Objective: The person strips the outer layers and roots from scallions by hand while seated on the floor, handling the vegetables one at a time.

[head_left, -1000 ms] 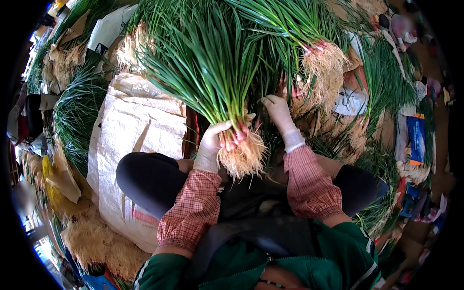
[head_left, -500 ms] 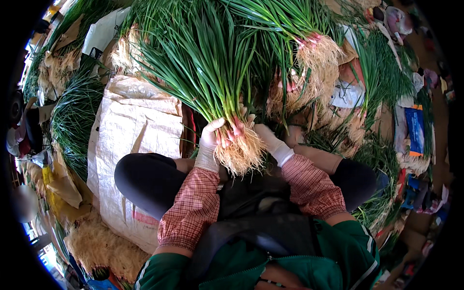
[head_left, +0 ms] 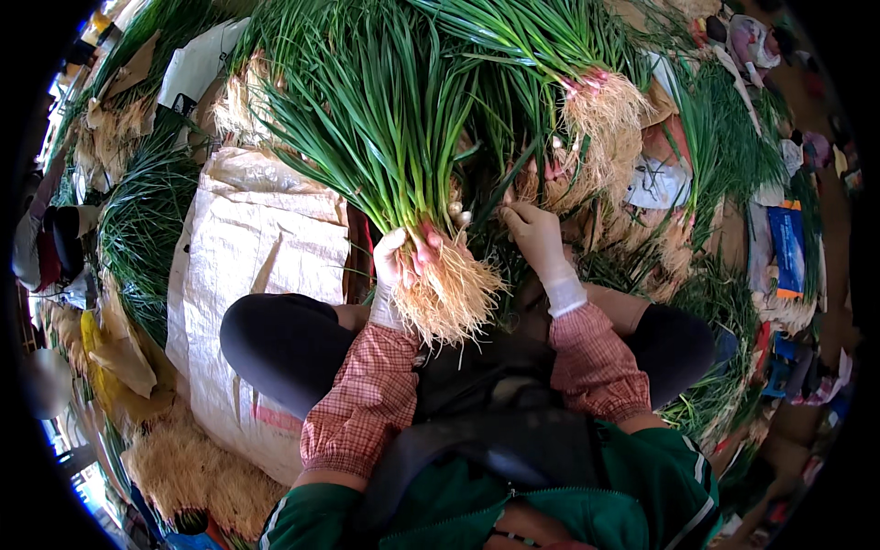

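Note:
My left hand (head_left: 392, 266), in a white glove, grips a thick bunch of green onions (head_left: 385, 137) just above its pale tangled roots (head_left: 449, 293); the long green leaves fan up and away from me. My right hand (head_left: 536, 236), also gloved, reaches past the bunch into the heap of loose green onions (head_left: 513, 174) in front of me, fingers pinched on a stalk there. I sit with both knees spread, checked red sleeves on both forearms.
A white woven sack (head_left: 247, 275) lies to my left. Another rooted bundle (head_left: 596, 119) lies ahead at right. Piles of cut roots (head_left: 183, 467) and green leaves (head_left: 137, 220) lie around. A blue packet (head_left: 786, 247) is at far right.
My right hand has left the held bunch's roots and moved up and right into the loose heap. The bunch in my left hand has stayed about in place.

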The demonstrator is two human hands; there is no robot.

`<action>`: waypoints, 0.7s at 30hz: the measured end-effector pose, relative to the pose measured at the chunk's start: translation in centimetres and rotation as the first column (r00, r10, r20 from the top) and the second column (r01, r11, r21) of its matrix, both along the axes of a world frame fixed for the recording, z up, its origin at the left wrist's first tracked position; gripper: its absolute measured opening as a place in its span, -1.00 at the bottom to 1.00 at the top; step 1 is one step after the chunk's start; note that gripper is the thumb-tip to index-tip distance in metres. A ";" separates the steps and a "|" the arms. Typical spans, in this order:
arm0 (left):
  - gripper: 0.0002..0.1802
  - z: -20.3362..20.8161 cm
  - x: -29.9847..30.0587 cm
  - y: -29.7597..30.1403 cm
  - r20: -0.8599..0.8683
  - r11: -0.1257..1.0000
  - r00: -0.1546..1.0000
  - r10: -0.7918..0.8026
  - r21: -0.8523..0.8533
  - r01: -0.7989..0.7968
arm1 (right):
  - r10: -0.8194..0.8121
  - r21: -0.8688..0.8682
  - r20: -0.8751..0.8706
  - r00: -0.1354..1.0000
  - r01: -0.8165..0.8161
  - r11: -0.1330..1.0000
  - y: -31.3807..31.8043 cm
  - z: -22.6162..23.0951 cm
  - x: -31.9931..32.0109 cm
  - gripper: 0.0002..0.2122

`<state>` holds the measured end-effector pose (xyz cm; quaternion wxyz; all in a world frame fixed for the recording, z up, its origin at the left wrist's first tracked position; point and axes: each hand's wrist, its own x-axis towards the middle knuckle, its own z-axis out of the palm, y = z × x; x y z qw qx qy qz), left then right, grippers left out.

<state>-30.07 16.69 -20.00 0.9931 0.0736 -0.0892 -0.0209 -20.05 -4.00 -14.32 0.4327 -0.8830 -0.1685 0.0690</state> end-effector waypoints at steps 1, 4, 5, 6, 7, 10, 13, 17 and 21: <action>-0.63 0.2 0.1 0.1 0.045 0.998 0.998 -0.038 -0.054 0.040 | 0.017 -0.105 0.206 0.978 0.005 0.995 -0.1 0.6 -0.3 -0.82; -0.59 1.3 0.1 -1.2 -0.055 0.993 0.996 0.070 -0.086 -0.075 | 0.021 -0.194 0.311 0.950 0.042 0.980 -1.1 2.4 0.1 -0.81; -0.57 1.7 0.1 -1.3 -0.080 0.995 0.995 0.065 -0.069 -0.070 | 0.005 -0.184 0.305 0.952 0.054 0.981 -1.4 2.9 -0.1 -0.81; -0.56 2.0 0.0 -1.1 -0.114 0.997 0.992 0.052 -0.044 -0.058 | 0.004 0.028 0.127 0.992 -0.007 1.000 -1.0 4.4 -0.9 -0.82; -0.54 2.0 0.1 -0.8 -0.133 0.999 0.990 0.037 -0.024 -0.040 | 0.128 0.172 -0.027 0.991 -0.121 0.978 -0.7 5.6 -1.6 -0.82; -0.51 1.2 0.0 -0.4 -0.141 0.992 0.982 -0.123 -0.044 0.118 | 0.443 0.288 -0.009 0.896 -0.422 0.859 -0.4 3.2 -3.1 -0.76; -0.48 0.9 0.0 -0.3 -0.245 0.988 0.957 -0.155 -0.013 0.156 | 0.384 0.205 -0.563 0.732 -0.326 0.923 -0.6 4.9 -1.8 -0.71; -0.45 1.3 0.2 -0.2 -0.295 0.975 0.938 -0.181 0.069 0.210 | 0.058 0.130 -0.242 0.969 -0.027 0.991 3.1 2.0 0.8 -0.63; -0.45 1.6 0.2 -0.4 -0.259 0.965 0.955 -0.143 0.176 0.193 | 0.006 0.325 -0.500 0.866 0.181 0.928 4.9 -0.5 1.4 -0.77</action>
